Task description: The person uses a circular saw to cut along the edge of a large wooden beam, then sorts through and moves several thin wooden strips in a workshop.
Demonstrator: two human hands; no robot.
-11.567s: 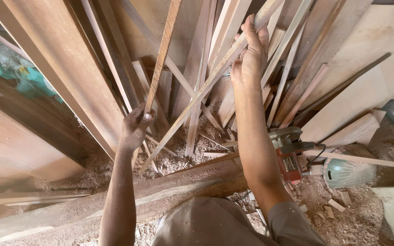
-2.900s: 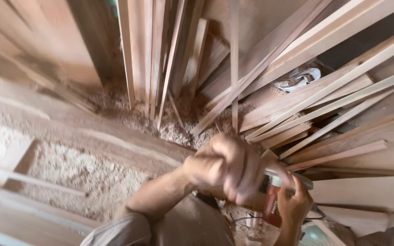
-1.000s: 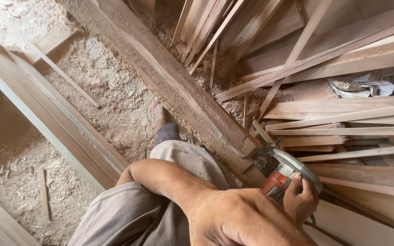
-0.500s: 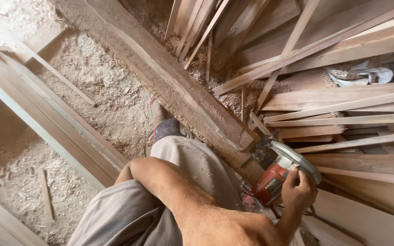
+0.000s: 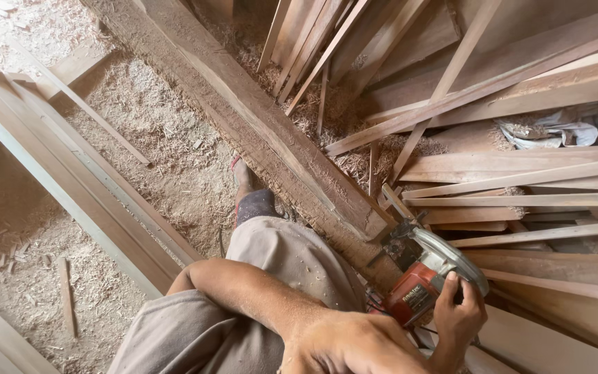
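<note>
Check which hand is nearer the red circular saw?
Right. The right hand grips the red circular saw at its handle; the left hand sits just left of it, apart, at the frame's bottom edge.

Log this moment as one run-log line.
right hand: gripping red power saw | left hand: empty, near camera | saw beside heavy timber beam | sawdust floor | planks stacked right

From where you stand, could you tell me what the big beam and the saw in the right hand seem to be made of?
The beam looks like rough, unfinished solid wood: brown, coarse-grained, dusted with sawdust. The circular saw seems to have a red plastic body and a dull grey metal guard; the right hand grips it.
</note>
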